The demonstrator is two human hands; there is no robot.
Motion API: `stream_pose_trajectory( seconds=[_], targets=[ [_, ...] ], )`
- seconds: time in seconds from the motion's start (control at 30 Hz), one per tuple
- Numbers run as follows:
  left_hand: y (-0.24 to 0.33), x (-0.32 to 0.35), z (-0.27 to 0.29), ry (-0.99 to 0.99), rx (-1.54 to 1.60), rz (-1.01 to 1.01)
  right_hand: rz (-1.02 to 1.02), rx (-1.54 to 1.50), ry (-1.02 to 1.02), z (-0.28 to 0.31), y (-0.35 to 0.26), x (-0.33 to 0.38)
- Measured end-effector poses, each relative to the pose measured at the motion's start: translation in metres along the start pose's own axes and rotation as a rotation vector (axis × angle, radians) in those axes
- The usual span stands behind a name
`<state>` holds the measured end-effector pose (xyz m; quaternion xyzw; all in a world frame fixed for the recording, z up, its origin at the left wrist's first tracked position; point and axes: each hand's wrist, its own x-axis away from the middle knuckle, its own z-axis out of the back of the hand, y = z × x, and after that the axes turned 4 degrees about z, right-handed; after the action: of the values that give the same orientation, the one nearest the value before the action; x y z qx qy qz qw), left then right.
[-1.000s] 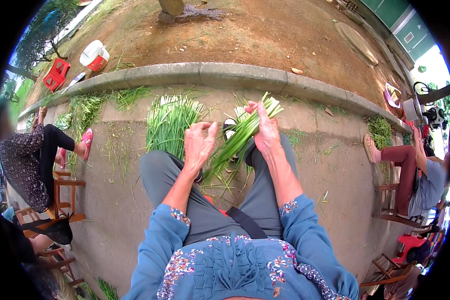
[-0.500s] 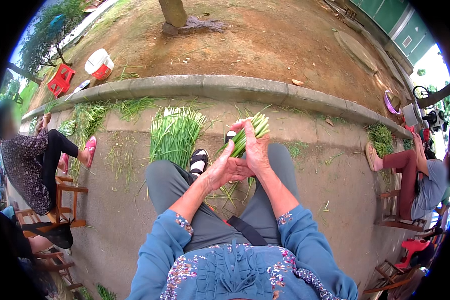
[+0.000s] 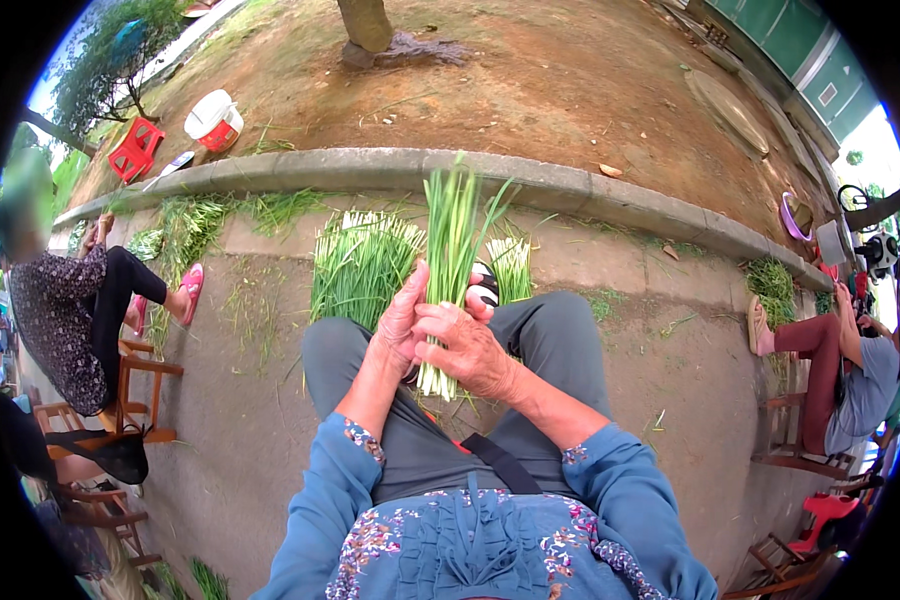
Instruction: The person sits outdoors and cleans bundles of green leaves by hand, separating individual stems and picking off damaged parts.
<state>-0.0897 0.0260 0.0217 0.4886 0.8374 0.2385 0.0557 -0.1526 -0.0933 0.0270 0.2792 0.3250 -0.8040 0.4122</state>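
Note:
I sit with grey trousers and blue sleeves, holding a bunch of green onion stalks (image 3: 452,240) upright above my knees. My left hand (image 3: 400,322) presses flat against the bunch's left side. My right hand (image 3: 467,345) wraps around its lower stems, whose pale ends hang down below my fingers. The green tips point up toward the curb. On the pavement just past my knees lie a large pile of the same greens (image 3: 360,262) and a smaller pile (image 3: 513,266) beside my sandalled foot (image 3: 483,285).
A concrete curb (image 3: 530,180) borders bare earth with a tree trunk (image 3: 365,25). A person on a wooden stool (image 3: 70,310) sits at left, another person (image 3: 840,360) at right. More greens (image 3: 195,220) lie left; a red stool (image 3: 135,150) and white bucket (image 3: 213,120) stand beyond.
The bunch was slanted to the right in my raised right hand; both hands have come together and it now stands upright, closer to my lap.

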Motion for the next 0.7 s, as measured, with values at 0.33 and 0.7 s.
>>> stream_pose_trajectory(
  seconds=[0.33,0.7],
  targets=[
    [0.007,-0.003,-0.003,0.188,-0.171,-0.138,-0.007,0.078,-0.166,-0.003,0.002,0.016],
    [0.029,-0.005,0.022,0.243,0.062,-0.590,-1.081,-0.785,0.601,0.012,-0.003,0.007]
  ],
)
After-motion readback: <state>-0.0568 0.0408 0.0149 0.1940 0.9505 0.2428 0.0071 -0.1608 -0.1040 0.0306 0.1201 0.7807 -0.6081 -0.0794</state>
